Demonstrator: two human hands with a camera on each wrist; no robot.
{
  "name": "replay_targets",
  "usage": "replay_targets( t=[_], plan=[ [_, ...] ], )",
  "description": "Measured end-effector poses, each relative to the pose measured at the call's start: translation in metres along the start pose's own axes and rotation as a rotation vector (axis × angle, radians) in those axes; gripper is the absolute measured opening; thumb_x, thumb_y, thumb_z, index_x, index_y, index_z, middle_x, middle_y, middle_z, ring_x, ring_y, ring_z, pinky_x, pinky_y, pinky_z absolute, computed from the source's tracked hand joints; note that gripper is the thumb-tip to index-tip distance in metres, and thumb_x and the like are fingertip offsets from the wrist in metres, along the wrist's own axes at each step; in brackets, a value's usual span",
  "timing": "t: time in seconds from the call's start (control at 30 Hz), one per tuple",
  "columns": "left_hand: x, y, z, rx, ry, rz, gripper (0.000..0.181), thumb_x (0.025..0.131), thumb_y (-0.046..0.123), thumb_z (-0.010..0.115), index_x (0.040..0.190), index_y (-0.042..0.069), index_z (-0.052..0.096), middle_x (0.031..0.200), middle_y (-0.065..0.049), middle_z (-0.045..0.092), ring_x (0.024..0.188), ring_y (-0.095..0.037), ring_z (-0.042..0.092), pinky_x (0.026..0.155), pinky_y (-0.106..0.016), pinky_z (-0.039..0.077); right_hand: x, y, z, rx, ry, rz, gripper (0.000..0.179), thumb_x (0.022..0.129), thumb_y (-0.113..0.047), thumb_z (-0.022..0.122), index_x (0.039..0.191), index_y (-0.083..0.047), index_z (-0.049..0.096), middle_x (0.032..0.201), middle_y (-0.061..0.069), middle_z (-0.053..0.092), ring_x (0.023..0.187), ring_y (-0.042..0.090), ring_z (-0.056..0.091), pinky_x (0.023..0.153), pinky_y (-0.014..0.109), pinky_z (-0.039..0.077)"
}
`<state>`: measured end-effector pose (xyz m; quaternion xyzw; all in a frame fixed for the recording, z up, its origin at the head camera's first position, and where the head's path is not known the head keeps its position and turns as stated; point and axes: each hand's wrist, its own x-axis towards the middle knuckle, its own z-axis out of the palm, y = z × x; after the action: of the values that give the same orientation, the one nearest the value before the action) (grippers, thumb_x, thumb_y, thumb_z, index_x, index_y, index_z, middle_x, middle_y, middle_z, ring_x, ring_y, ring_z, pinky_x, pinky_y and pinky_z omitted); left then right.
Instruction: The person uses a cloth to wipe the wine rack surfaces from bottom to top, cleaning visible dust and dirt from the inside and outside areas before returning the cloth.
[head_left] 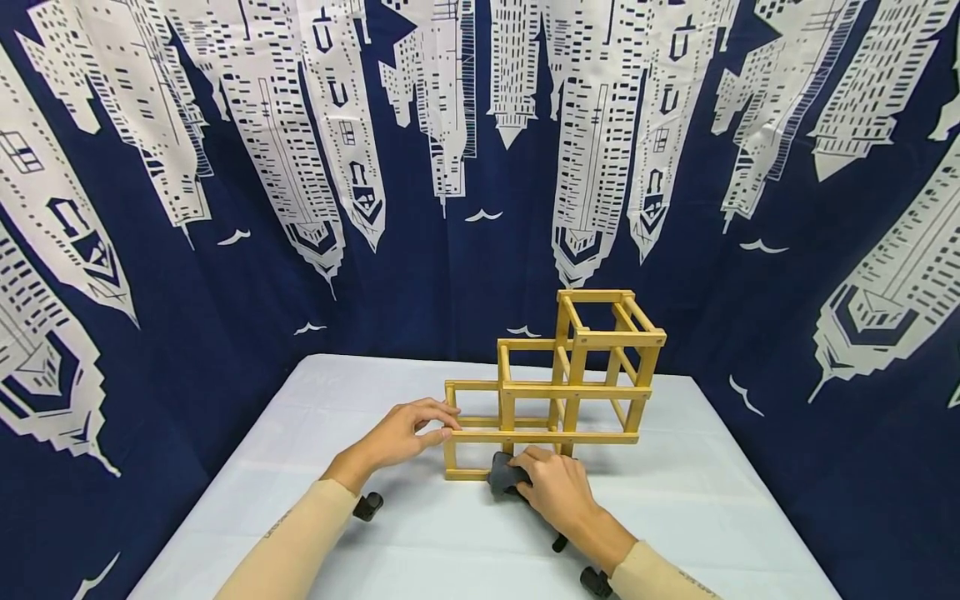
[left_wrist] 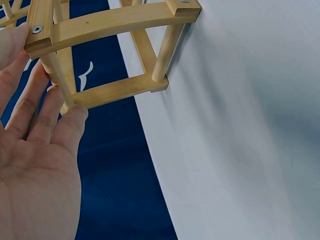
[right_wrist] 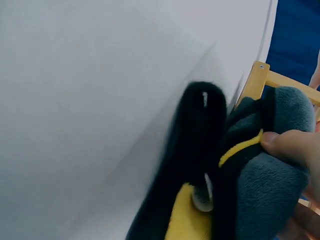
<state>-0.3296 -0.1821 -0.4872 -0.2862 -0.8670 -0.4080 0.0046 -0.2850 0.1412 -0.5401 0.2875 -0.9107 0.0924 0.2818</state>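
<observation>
A stepped wooden rack [head_left: 547, 437] stands on the table, tallest at its right end. My left hand [head_left: 405, 435] holds the rack's low left end, with thumb and fingers about the corner. Seen from the left wrist, its fingers [left_wrist: 42, 112] lie along a round wooden rod [left_wrist: 57, 75] and a rail. At the rack's front foot, my right hand [head_left: 558, 492] grips a soft plush thing [head_left: 506, 475] in grey, black and yellow. In the right wrist view the thumb [right_wrist: 285, 145] presses into the plush thing's grey fabric, and a black part with a whitish round piece hangs beside it.
A white cloth [head_left: 420, 533] covers the table. A dark blue curtain [head_left: 405, 308] printed with white buildings surrounds its back and sides. Black camera parts [head_left: 369, 506] show at the wrists.
</observation>
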Motion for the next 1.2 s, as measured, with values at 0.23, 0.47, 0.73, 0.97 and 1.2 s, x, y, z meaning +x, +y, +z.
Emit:
replay_targets(
  t=[0.23,0.47,0.73,0.97,1.2],
  plan=[
    [-0.001,0.000,0.000,0.012,0.004,-0.003,0.017,0.116,0.027,0.075,0.127,0.029,0.088,0.158,-0.001,0.075,0.161,-0.037,0.060,0.131,-0.068,0.053,0.001,0.007,0.001,0.003,0.204,-0.086,0.050,0.067,-0.015,0.115,0.109,-0.020,0.088,0.107,-0.005,0.084,0.073,0.016,0.082,0.055,0.029,0.063],
    [-0.001,0.000,0.001,0.010,0.004,-0.010,0.017,0.116,0.027,0.075,0.127,0.028,0.088,0.158,-0.001,0.076,0.159,-0.037,0.062,0.131,-0.069,0.053,0.002,0.013,-0.001,0.058,0.353,-0.133,0.058,0.058,-0.011,0.118,0.108,-0.019,0.089,0.106,-0.004,0.086,0.080,0.016,0.086,0.060,0.030,0.067],
    [0.000,-0.002,0.000,-0.011,-0.005,-0.009,0.017,0.116,0.026,0.076,0.128,0.028,0.088,0.161,-0.010,0.073,0.162,-0.039,0.059,0.133,-0.070,0.050,-0.003,0.021,-0.011,0.076,0.305,-0.145,0.060,0.058,-0.010,0.119,0.109,-0.020,0.090,0.110,-0.002,0.086,0.091,0.018,0.087,0.067,0.031,0.070],
    [0.002,-0.003,0.000,-0.017,-0.002,-0.004,0.017,0.116,0.027,0.075,0.128,0.029,0.087,0.161,-0.009,0.074,0.163,-0.039,0.058,0.133,-0.069,0.050,-0.012,0.040,-0.029,0.034,0.300,-0.156,0.061,0.054,-0.005,0.118,0.107,-0.019,0.091,0.107,-0.001,0.086,0.089,0.018,0.086,0.066,0.032,0.070],
    [0.000,-0.003,0.000,-0.007,0.001,-0.010,0.017,0.117,0.029,0.075,0.128,0.030,0.087,0.161,-0.008,0.073,0.161,-0.040,0.060,0.130,-0.071,0.053,-0.024,0.063,-0.040,-0.002,0.291,-0.141,0.060,0.053,-0.003,0.118,0.105,-0.017,0.091,0.106,0.001,0.085,0.091,0.022,0.086,0.069,0.038,0.072]
  ],
)
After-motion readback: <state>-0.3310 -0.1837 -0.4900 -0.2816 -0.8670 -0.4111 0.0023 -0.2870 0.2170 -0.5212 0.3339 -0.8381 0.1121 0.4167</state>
